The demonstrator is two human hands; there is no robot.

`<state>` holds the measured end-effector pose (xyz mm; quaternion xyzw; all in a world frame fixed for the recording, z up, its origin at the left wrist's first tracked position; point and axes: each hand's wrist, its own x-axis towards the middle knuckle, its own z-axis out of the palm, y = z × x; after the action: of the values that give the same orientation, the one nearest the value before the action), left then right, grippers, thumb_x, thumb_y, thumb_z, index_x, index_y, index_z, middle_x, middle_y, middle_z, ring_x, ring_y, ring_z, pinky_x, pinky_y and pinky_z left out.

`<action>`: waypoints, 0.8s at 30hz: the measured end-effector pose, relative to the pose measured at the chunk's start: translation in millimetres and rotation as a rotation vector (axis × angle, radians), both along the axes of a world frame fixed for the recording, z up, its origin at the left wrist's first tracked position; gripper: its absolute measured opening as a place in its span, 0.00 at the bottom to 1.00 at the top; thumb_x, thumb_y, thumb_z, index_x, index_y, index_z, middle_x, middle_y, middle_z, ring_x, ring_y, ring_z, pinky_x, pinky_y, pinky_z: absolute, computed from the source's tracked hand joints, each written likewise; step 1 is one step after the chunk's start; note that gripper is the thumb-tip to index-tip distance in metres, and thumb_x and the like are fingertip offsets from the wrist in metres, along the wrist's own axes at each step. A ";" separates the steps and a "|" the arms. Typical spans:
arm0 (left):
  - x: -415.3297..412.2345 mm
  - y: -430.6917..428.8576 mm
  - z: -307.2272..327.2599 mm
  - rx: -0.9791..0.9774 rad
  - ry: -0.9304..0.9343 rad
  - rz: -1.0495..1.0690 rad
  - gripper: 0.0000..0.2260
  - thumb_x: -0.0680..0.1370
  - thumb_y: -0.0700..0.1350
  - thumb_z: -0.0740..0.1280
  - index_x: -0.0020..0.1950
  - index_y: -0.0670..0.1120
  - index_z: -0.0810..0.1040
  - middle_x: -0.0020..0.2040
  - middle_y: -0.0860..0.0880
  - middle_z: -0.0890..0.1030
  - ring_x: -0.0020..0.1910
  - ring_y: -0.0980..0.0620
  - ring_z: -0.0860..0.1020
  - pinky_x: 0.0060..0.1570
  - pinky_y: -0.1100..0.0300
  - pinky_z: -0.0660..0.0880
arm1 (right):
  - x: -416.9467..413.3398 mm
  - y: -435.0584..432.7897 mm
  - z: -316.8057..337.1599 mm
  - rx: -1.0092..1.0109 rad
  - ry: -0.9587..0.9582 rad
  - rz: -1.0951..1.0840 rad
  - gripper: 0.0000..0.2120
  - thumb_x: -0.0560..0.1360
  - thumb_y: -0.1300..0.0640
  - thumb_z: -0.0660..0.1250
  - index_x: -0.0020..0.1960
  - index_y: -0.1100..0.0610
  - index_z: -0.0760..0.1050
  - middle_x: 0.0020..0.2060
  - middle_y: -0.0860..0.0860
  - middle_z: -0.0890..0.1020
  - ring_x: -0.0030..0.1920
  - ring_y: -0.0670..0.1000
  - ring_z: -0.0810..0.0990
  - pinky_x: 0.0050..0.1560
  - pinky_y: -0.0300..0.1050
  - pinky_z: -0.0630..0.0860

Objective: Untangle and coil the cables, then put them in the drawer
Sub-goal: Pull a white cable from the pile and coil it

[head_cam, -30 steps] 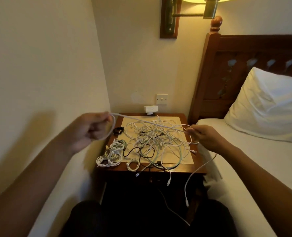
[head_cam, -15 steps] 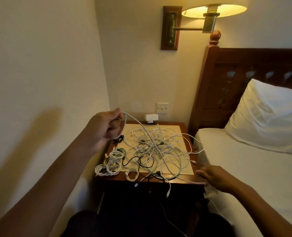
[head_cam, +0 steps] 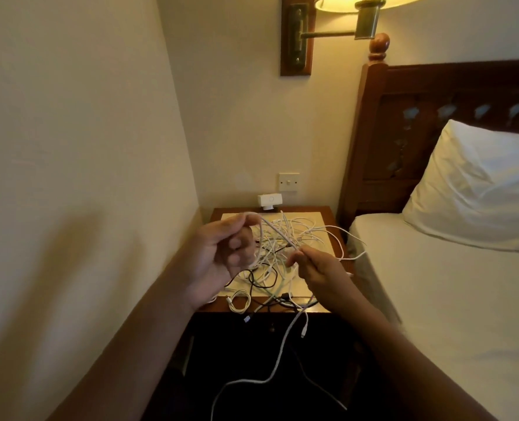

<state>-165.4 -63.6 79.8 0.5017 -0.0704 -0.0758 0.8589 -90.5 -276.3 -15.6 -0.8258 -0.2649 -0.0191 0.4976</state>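
Two hands work one white cable [head_cam: 278,236] above a bedside bench [head_cam: 309,209]; the left hand [head_cam: 221,256], at 9 o'clock of the bench top, has its fingers curled and pinches the cable between thumb and forefinger, a loop of it hanging beneath the pinch; the right hand [head_cam: 319,268], at 4 o'clock, pinches the same cable at its fingertips; between the two grips the cable runs in a short slant, high at the left and low at the right, clear of the bench; the tangled cables [head_cam: 308,229], mostly white with a few black strands, lie in a loose heap over the middle of the bench top, with loops spilling past the edge at 3 o'clock; one coiled white cable [head_cam: 239,300] lies apart at 7 o'clock, near the front edge; several plug ends hang over the front edge at 6 o'clock, and a long white lead [head_cam: 282,344] drops from there into the dark below; whether it belongs to the held cable cannot be told; a small white device [head_cam: 268,201] stands at 12 o'clock against the wall, below a wall switch [head_cam: 288,182]; a lit wall lamp [head_cam: 364,13] hangs higher up; a bed [head_cam: 449,299] with a white pillow [head_cam: 480,189] and a wooden headboard [head_cam: 434,101] lies beside the bench at 3 o'clock.
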 end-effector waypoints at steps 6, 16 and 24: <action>17.0 -7.0 -16.0 0.037 -0.092 0.255 0.14 0.83 0.43 0.61 0.64 0.36 0.77 0.37 0.47 0.77 0.30 0.53 0.73 0.32 0.63 0.74 | -47.7 28.5 -7.2 -0.234 0.033 0.153 0.14 0.87 0.51 0.56 0.56 0.51 0.80 0.43 0.44 0.82 0.42 0.40 0.80 0.42 0.34 0.73; 15.4 2.7 -63.7 0.985 -0.194 0.150 0.13 0.87 0.51 0.55 0.57 0.52 0.78 0.40 0.47 0.81 0.37 0.49 0.78 0.41 0.58 0.76 | -51.8 22.0 79.9 -0.393 -0.102 0.173 0.09 0.81 0.48 0.68 0.54 0.51 0.83 0.34 0.39 0.77 0.34 0.36 0.77 0.35 0.29 0.70; -6.6 24.9 -35.5 0.359 -0.094 -0.139 0.18 0.85 0.52 0.57 0.49 0.43 0.81 0.30 0.50 0.65 0.26 0.54 0.63 0.26 0.66 0.65 | 6.7 4.5 64.3 -0.163 -0.073 0.025 0.09 0.81 0.46 0.66 0.53 0.45 0.85 0.46 0.42 0.86 0.48 0.42 0.82 0.50 0.49 0.82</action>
<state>-172.0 -38.8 44.3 0.6435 -0.1302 -0.1225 0.7442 -83.8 -271.8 48.7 -0.8590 -0.2937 -0.0214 0.4188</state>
